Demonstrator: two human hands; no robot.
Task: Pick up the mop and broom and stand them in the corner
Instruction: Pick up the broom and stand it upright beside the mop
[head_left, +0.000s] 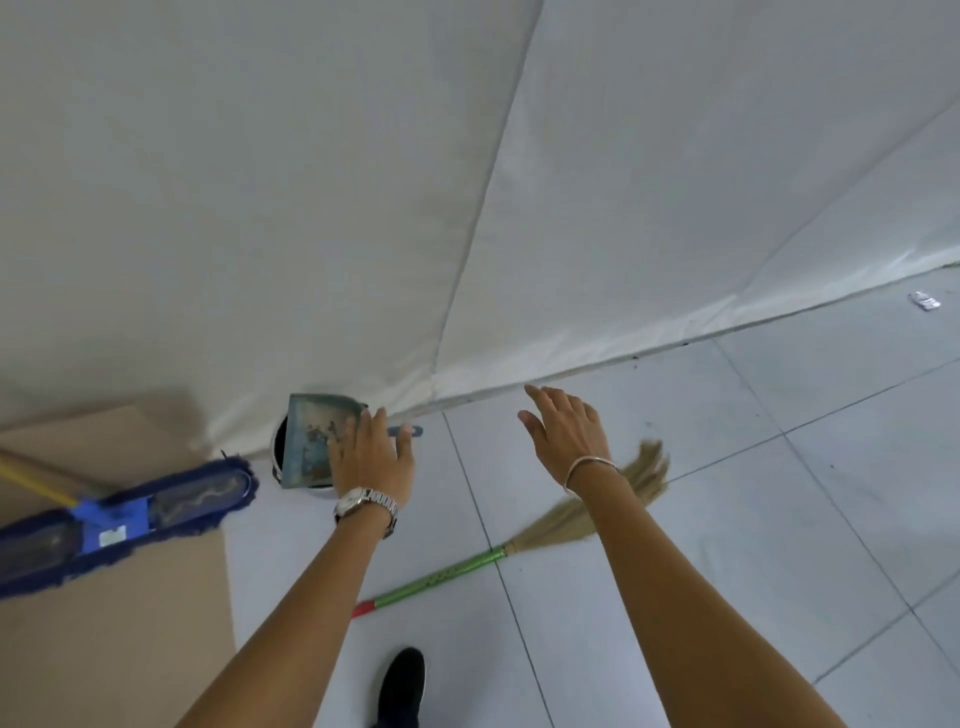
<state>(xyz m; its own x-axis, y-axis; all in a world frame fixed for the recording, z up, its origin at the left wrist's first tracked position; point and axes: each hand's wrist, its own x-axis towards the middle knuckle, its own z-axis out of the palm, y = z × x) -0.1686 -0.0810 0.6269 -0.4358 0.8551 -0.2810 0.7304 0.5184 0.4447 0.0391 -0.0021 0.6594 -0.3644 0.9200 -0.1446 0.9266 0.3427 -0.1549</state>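
Both hands out front, fingers spread, gripping nothing: left hand over the dustpan, right hand mid-frame. Broom flat on the floor at center, mop lower left, so I'm guessing 2 pickups left.

The blue flat mop with a yellow handle lies at lower left. The straw broom, green-handled, lies flat at lower centre.
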